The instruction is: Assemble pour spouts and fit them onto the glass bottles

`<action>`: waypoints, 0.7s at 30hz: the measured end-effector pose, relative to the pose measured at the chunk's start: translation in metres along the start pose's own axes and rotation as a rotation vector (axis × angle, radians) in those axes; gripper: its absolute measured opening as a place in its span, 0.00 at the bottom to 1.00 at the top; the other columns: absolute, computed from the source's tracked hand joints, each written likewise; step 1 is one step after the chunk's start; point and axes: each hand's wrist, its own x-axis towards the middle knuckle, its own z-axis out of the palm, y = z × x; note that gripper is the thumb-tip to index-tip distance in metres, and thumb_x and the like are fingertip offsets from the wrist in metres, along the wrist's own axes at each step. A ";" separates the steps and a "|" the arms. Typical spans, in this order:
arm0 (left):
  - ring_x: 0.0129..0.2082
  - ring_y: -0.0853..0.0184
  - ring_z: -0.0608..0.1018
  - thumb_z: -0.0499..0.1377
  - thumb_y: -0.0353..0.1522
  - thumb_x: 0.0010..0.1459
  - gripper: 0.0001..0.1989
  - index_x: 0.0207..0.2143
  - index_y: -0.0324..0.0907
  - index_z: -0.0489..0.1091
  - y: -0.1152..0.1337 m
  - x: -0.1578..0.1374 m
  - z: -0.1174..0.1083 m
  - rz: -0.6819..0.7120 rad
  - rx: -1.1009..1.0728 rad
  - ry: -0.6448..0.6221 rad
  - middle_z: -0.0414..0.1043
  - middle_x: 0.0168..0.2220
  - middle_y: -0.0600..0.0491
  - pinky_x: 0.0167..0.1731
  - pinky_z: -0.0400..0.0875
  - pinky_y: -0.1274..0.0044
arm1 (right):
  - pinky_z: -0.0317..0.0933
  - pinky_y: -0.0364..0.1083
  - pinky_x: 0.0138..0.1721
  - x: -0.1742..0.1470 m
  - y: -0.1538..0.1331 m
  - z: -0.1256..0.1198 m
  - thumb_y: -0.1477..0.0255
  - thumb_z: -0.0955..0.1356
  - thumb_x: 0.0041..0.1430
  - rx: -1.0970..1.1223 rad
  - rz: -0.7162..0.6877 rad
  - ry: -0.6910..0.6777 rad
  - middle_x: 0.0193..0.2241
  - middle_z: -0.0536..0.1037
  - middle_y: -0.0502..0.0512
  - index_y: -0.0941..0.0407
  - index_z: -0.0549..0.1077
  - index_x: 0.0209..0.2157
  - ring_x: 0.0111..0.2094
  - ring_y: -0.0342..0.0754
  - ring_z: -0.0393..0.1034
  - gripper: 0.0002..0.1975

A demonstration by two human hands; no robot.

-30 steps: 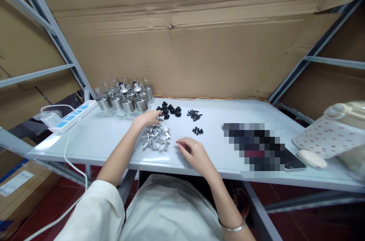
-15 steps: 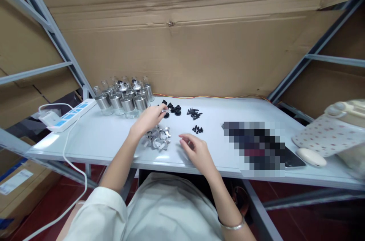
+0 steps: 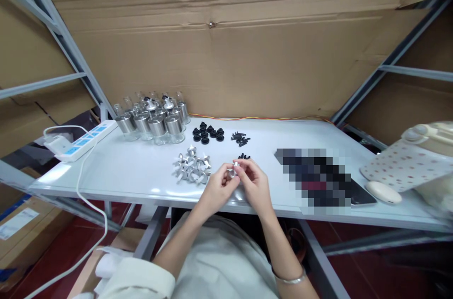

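Observation:
My left hand point(image 3: 221, 185) and my right hand point(image 3: 254, 181) meet near the table's front edge. Between their fingertips they hold a small silver pourer top point(image 3: 233, 172), partly hidden by the fingers. To the left lies a heap of similar silver pourer tops point(image 3: 191, 167). Farther back stand several black round stoppers point(image 3: 204, 136). A small pile of thin black tubes point(image 3: 240, 138) sits right of them. Just beyond my right hand are tiny black pieces point(image 3: 243, 156), partly covered by my fingers.
Glass bottles with steel sleeves point(image 3: 157, 127) stand at the back left, two with pourers fitted. A power strip point(image 3: 87, 141) with a white cable is at the left edge. At right are a blurred-out dark item point(image 3: 314, 178), a white oval case point(image 3: 383, 192) and a dotted container point(image 3: 389, 157).
My left hand has come from the black stoppers toward me and right, meeting my right hand. Both now hold the pourer top. My right hand has closed from a loose, open pose.

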 end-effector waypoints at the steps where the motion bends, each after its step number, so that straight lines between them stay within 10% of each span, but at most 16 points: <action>1: 0.22 0.73 0.62 0.53 0.34 0.58 0.10 0.41 0.42 0.66 0.000 -0.001 0.002 0.027 0.049 0.021 0.59 0.24 0.58 0.24 0.59 0.80 | 0.61 0.44 0.31 0.000 0.001 0.000 0.65 0.68 0.53 0.028 0.027 0.030 0.25 0.67 0.49 0.56 0.72 0.33 0.27 0.44 0.63 0.09; 6: 0.32 0.69 0.68 0.55 0.32 0.57 0.09 0.40 0.42 0.67 0.000 -0.004 0.008 0.129 0.242 0.122 0.62 0.41 0.50 0.34 0.66 0.76 | 0.59 0.42 0.27 -0.002 0.001 0.002 0.64 0.71 0.48 0.066 0.107 0.120 0.21 0.66 0.46 0.56 0.68 0.26 0.23 0.42 0.60 0.11; 21: 0.31 0.70 0.73 0.56 0.27 0.53 0.18 0.47 0.44 0.65 -0.006 0.004 0.002 0.056 0.098 0.015 0.66 0.37 0.52 0.34 0.69 0.77 | 0.61 0.45 0.30 0.016 0.008 -0.028 0.65 0.61 0.60 -0.267 0.006 -0.024 0.23 0.72 0.53 0.57 0.73 0.31 0.25 0.46 0.65 0.13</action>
